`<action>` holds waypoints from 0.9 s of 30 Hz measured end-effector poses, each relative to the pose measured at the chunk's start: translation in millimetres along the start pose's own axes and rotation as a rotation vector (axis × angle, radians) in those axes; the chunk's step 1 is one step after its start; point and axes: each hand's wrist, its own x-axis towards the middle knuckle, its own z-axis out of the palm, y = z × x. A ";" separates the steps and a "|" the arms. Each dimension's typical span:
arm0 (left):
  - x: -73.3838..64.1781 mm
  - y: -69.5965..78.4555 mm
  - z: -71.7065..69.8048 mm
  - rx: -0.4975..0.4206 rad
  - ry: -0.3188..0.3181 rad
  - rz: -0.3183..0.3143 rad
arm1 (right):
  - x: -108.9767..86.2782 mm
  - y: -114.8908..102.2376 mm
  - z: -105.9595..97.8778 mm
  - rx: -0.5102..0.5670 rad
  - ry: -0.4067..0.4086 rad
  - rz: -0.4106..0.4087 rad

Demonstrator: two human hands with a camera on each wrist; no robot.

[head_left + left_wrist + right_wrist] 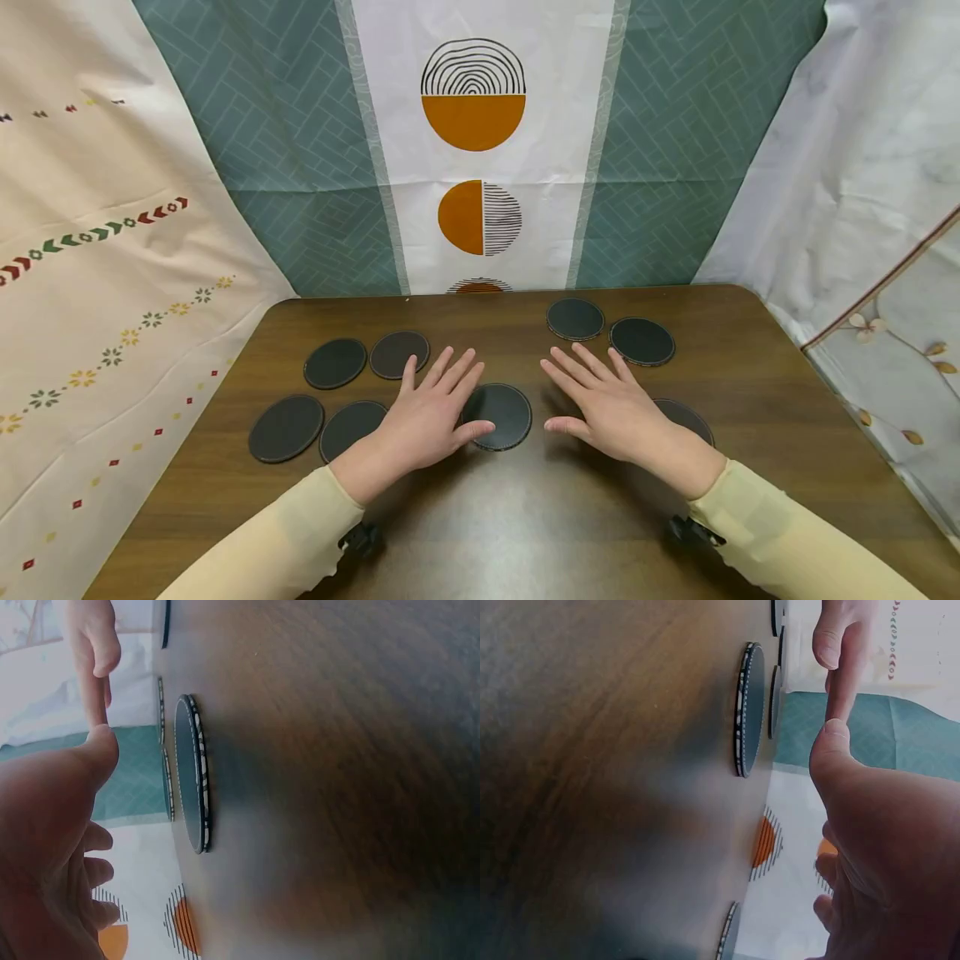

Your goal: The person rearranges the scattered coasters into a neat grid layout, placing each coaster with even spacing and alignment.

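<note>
Disc [503, 412] lies between spread left hand [427, 419] and spread right hand [617, 414], nearer the left.

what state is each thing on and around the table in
left hand grip, fingers spread, holding nothing
right hand grip, fingers spread, holding nothing
centre disc, flat on the table, partly hidden in head view
four left discs, flat, two partly hidden
three right discs, flat, one partly hidden
back cloth, hanging, creased
sleeves, down to the wrists

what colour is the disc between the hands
The disc is dark grey, almost black, clearest in the head view.
</note>
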 end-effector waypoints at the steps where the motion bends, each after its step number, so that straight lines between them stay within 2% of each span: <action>1: -0.5 0.5 0.7 -0.001 -0.004 0.002 | -0.5 -0.6 0.7 0.003 -0.004 -0.003; 16: -4.7 2.8 10.3 -0.005 -0.061 0.022 | 1.2 -8.1 9.3 0.044 -0.048 -0.037; 27: -8.4 6.5 15.3 -0.035 -0.099 0.010 | 6.1 -19.0 18.8 0.079 -0.109 -0.069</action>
